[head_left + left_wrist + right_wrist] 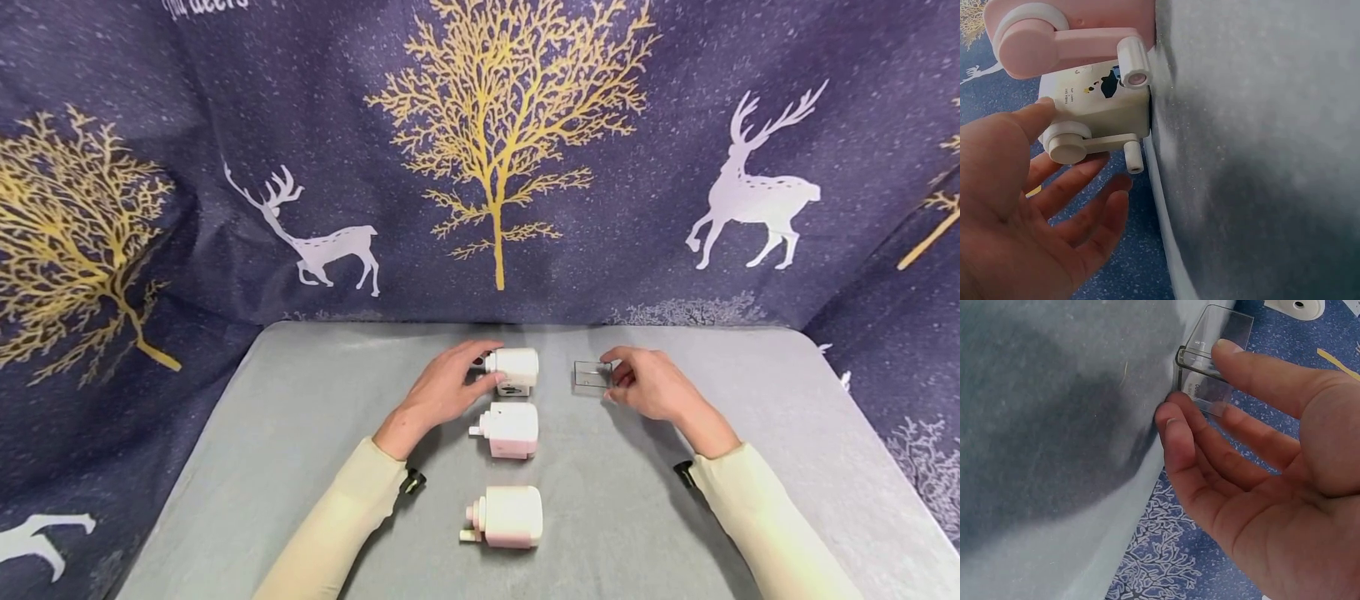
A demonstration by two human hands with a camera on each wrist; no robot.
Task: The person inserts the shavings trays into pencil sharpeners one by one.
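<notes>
At the back of the table stands a white crank pencil sharpener [517, 364] with a dark printed figure on its face. My left hand [447, 385] grips its crank side between thumb and fingers; in the left wrist view the crank [1110, 142] sticks out beside the thumb. To the right, clear of the sharpener, my right hand [651, 383] pinches a small transparent drawer [1225, 328] between the thumb and fingers. The drawer's open rim faces the palm side in the right wrist view, and white lettering or a label shows through it.
Two pale pink crank sharpeners [513, 431] stand in line nearer the front, their cranks towards the left. The grey table [615, 517] ends at a dark blue cloth [585, 275] printed with trees and deer.
</notes>
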